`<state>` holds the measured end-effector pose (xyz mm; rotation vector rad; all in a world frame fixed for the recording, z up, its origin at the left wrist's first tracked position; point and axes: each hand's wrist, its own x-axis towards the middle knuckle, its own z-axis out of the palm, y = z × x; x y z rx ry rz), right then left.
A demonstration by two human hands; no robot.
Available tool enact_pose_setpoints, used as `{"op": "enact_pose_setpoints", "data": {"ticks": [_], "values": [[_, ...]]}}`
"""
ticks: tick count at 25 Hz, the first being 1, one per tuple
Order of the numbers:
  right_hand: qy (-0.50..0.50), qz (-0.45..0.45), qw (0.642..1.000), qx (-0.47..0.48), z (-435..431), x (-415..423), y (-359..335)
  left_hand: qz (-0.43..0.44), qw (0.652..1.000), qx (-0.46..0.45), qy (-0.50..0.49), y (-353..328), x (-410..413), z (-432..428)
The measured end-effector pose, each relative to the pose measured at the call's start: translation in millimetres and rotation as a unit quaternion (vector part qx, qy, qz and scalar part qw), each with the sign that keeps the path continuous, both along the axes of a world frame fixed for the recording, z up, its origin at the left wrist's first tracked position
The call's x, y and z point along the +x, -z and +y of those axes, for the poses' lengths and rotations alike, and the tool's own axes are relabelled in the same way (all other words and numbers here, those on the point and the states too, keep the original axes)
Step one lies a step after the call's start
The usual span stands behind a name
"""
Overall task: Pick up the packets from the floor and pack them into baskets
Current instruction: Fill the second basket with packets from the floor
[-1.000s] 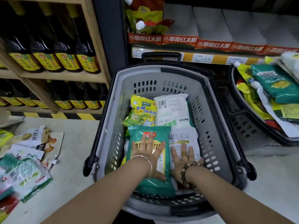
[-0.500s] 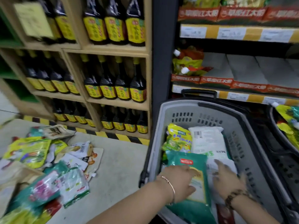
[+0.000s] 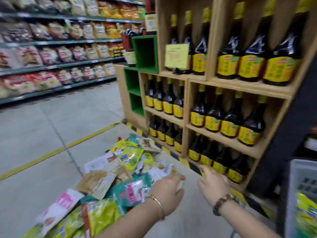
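Down on the floor [image 3: 51,134] at the left, the packets [image 3: 127,169] lie in a loose heap. The left hand [image 3: 169,191] hovers at the heap's right edge, fingers loosely extended and gripping nothing; blur hides whether they touch a packet. The right hand [image 3: 213,184] hangs over the floor, fingers spread, empty. The grey basket [image 3: 295,177] stands far right.

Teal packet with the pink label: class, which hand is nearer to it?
Left. The left hand is just right of the teal plastic packet with the pink label; the right hand is farther right, over bare floor near the wooden bottle shelf.
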<state>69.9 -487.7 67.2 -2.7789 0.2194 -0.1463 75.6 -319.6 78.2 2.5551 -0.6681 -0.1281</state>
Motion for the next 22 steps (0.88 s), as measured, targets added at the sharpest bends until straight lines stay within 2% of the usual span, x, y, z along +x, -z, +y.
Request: {"op": "enact_pose_setpoints", "data": {"ticks": [6, 12, 18, 22], "values": [[-0.095, 0.067, 0.993, -0.03, 105, 48, 64, 0.058, 0.982, 0.028, -0.178, 84, 27, 124], [-0.123, 0.142, 0.981, -0.043, 165, 97, 153, 0.113, 0.96, 0.05, -0.251, 166, 52, 180], [-0.052, 0.248, 0.967, -0.002, 176, 144, 242, 0.196, 0.924, 0.061, -0.322, 242, 71, 212], [0.076, 0.296, 0.948, 0.084, 162, 164, 295, 0.234, 0.919, 0.074, -0.307, 282, 80, 216]]}}
